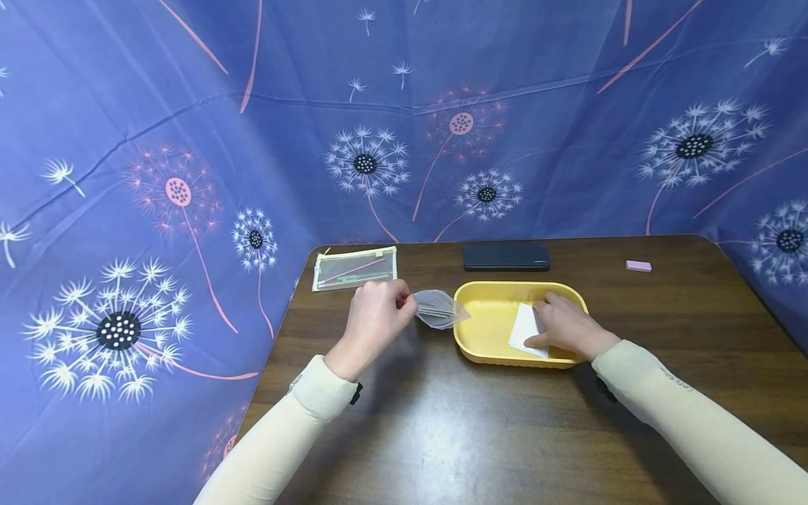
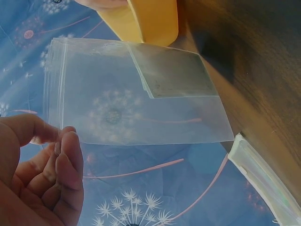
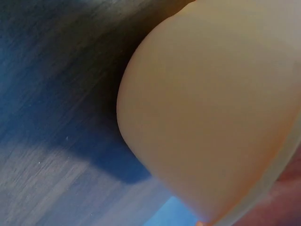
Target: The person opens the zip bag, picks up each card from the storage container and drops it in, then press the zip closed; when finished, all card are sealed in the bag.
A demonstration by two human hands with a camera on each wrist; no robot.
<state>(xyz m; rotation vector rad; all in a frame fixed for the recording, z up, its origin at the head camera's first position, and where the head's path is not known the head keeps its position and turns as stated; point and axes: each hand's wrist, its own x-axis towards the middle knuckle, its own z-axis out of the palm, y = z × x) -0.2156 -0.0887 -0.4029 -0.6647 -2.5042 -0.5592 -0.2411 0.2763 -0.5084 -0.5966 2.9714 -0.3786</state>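
Note:
My left hand (image 1: 376,314) pinches a small clear plastic bag (image 1: 440,309) by its corner and holds it above the table, just left of a yellow tray (image 1: 486,347). In the left wrist view the clear bag (image 2: 141,94) hangs from my thumb and fingers (image 2: 56,155), with a flat pale piece inside its upper part. My right hand (image 1: 564,325) lies inside the tray, fingers on a white card (image 1: 525,327). The right wrist view shows only the tray's yellow outer wall (image 3: 211,103) close up; the hand itself is hidden there.
A zip pouch (image 1: 355,267) holding thin sticks lies at the table's back left corner. A dark phone (image 1: 506,256) lies behind the tray, and a small pink eraser (image 1: 638,266) sits at the back right. Blue dandelion cloth surrounds the brown table (image 1: 480,435).

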